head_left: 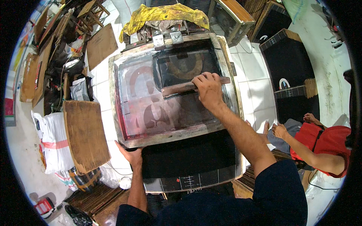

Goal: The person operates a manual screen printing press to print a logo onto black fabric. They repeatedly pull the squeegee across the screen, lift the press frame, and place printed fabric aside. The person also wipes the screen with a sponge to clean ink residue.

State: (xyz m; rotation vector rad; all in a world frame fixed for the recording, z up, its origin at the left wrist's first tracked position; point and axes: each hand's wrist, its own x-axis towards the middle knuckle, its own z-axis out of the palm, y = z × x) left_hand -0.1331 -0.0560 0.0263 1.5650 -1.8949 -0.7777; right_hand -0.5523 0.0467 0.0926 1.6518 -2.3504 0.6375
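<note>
A screen-printing frame (177,140) with a wooden rim lies over a black printed sheet (188,162), whose near part sticks out toward me. My right hand (208,88) is closed around the wooden squeegee (177,89), which rests on the mesh just right of the middle. Dark ink (184,64) covers the far right part of the mesh, above the squeegee. Pale and reddish curved shapes show on the left part. At the frame's near left corner, my left hand (132,155) grips the edge; some of its fingers are hidden beneath the rim.
Metal hinge clamps (176,37) and a stained yellow cloth (166,16) are at the far side. A brown board (86,135) and a white sack (56,132) stand left. Printed black sheets (288,64) lie right. Another person in red (320,143) sits close by at right.
</note>
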